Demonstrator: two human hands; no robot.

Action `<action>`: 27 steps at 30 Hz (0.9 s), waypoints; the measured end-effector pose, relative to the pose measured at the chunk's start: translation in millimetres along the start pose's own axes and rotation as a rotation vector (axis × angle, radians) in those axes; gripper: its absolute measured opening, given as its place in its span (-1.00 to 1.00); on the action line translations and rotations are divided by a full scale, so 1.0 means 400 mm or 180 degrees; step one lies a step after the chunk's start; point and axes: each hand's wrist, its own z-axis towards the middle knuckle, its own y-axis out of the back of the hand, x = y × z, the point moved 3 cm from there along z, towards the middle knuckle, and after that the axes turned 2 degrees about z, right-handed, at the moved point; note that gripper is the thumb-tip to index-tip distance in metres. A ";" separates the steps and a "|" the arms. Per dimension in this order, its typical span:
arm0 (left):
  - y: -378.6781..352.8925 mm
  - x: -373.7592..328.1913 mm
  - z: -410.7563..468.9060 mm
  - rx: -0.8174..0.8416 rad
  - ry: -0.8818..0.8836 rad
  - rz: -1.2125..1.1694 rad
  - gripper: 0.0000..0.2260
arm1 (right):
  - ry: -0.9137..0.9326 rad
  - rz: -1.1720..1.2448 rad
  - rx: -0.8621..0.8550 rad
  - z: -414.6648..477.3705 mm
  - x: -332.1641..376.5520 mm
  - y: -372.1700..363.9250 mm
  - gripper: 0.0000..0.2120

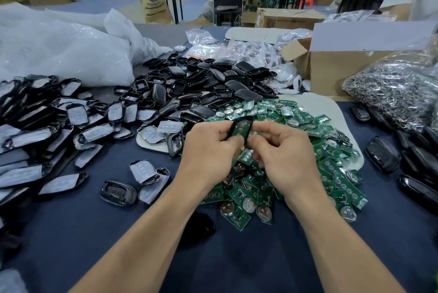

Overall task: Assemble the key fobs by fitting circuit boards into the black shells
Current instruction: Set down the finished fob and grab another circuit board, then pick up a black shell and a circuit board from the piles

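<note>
Both hands meet above a heap of green circuit boards point(327, 174). My left hand point(208, 150) and my right hand point(282, 150) together grip one black shell point(240, 129), tilted upright, with a green board lying in its hollow. Fingers of both hands curl round the shell's lower part and hide it. A big pile of empty black shells point(201, 88) lies just beyond the hands.
Shells with grey rubber pads point(42, 126) cover the left of the dark blue table. Finished black fobs point(384, 155) lie at the right. A bag of metal key rings point(398, 88) and a cardboard box point(336, 65) stand at back right, white plastic bags point(59, 48) at back left.
</note>
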 end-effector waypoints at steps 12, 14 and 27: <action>0.212 0.062 0.061 -0.1572 0.0964 -0.1727 -0.87 | 0.0875 -0.1474 0.0683 -0.067 0.086 -0.165 -0.77; 0.234 0.071 0.066 -0.1743 0.1016 -0.1831 -0.86 | 0.1020 -0.1556 0.0738 -0.060 0.100 -0.204 -0.81; 0.275 0.083 0.056 -0.2393 0.0895 -0.2300 -0.84 | 0.1042 -0.2836 0.0958 0.100 0.135 -0.378 -0.79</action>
